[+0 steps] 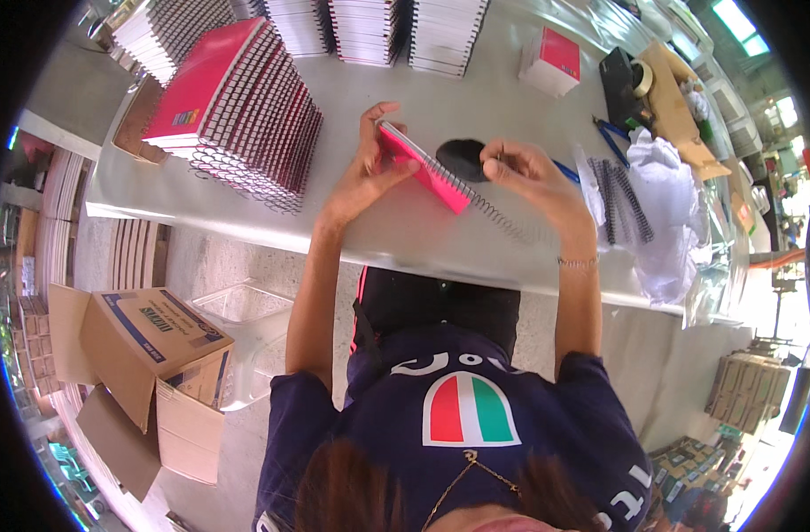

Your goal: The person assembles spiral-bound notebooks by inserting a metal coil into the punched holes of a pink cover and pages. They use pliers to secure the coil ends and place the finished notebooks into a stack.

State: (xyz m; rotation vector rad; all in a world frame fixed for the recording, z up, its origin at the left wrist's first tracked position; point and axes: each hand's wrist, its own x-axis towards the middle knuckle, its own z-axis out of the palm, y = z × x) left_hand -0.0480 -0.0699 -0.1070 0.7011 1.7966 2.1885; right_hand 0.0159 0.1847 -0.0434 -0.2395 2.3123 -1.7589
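My left hand (374, 168) grips a small red notebook (436, 186) over the table, thumb on its cover and fingers behind. A dark spiral coil (495, 213) runs along the notebook's edge, and its loose end sticks out past the lower corner, blurred. To the right, my right hand (526, 173) is raised with the fingers curled into a pinch; what they hold, if anything, is hidden. It partly overlaps a black round disc (461, 160) on the table and looks apart from the coil.
A tall stack of red spiral notebooks (219, 97) stands at left, with white-paged stacks (365, 31) behind. A small red-topped stack (554, 60), blue-handled pliers (611, 140), spare coils (625, 202) and crumpled white plastic (666, 213) lie at right. An open cardboard box (157, 332) sits below left.
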